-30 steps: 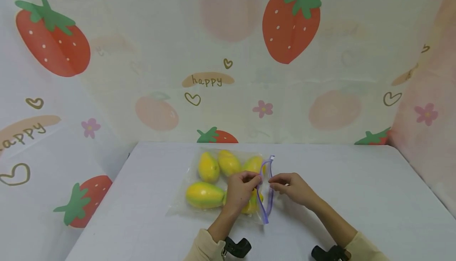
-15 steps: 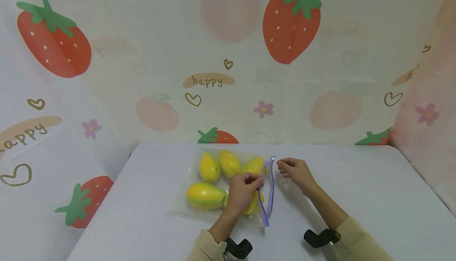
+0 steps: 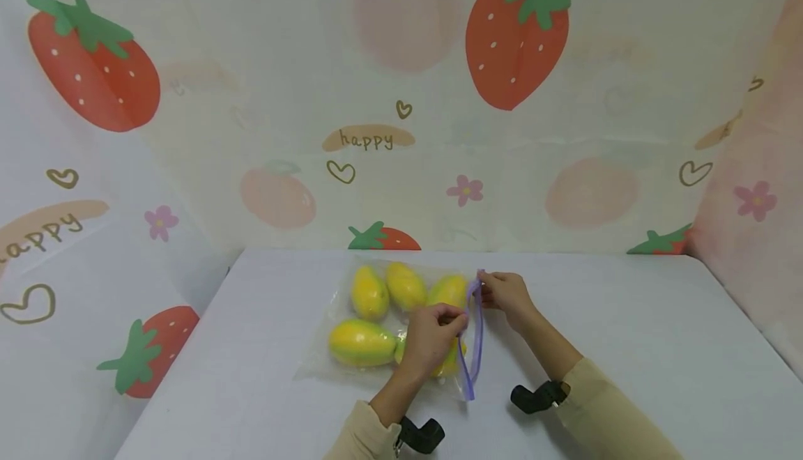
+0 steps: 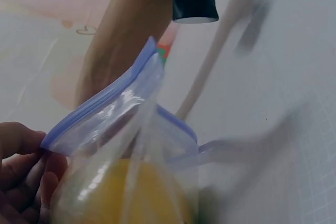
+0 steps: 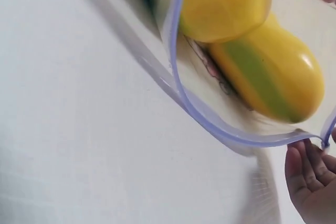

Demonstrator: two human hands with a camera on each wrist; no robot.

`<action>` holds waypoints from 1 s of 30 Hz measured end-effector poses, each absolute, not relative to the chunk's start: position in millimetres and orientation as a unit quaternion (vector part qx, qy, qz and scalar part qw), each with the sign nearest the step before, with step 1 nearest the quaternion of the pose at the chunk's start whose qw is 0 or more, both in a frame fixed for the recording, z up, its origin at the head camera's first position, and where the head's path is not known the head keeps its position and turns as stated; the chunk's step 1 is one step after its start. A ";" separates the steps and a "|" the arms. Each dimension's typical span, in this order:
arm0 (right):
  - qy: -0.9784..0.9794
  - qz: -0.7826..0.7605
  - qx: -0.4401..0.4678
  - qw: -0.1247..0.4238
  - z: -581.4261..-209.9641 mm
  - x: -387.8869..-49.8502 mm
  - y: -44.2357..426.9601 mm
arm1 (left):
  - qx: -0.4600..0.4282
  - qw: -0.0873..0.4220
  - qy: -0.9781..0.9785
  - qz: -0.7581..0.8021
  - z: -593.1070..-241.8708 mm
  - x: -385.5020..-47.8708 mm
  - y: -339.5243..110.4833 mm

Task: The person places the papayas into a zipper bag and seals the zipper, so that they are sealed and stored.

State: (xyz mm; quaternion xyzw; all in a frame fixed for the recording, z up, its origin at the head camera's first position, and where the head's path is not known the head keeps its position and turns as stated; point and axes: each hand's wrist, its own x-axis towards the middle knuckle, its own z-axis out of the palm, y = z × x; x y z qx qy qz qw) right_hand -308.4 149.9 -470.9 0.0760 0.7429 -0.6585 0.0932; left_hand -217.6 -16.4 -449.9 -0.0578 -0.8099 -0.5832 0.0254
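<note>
A clear zip bag (image 3: 323, 355) with a purple zip edge (image 3: 479, 338) lies on the white table, its mouth facing right and gaping. Inside are several yellow fruits (image 3: 360, 343) with green patches, like mangoes or papayas. My left hand (image 3: 431, 340) reaches over the bag and pinches the near side of its mouth; in the left wrist view, thumb and fingers (image 4: 21, 140) grip the purple strip. At the far end of the zip, my right hand (image 3: 509, 298) pinches the corner of the bag. The right wrist view shows its fingers (image 5: 310, 169) at that corner.
The white table (image 3: 627, 334) extends on both sides of the bag. Behind it hangs a cloth backdrop (image 3: 433, 139) printed with strawberries and hearts. Black camera mounts (image 3: 539, 397) are strapped at both wrists.
My right hand has let go of the middle of the zip edge, moved up and away along it, and now pinches the far corner. The left hand keeps its grip, almost unmoved.
</note>
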 end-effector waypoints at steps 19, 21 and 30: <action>0.754 -0.644 0.104 0.073 -477.2 -327.5 147.3 | -0.201 -0.091 -0.941 -0.257 -427.3 -212.6 -3.0; 0.754 -0.644 0.105 0.075 -478.1 -328.2 148.6 | -0.213 -0.085 -0.937 -0.263 -427.2 -215.0 -3.3; 0.728 -0.672 0.094 0.095 -477.4 -334.0 152.9 | -0.214 -0.093 -0.909 -0.346 -416.6 -242.4 -13.0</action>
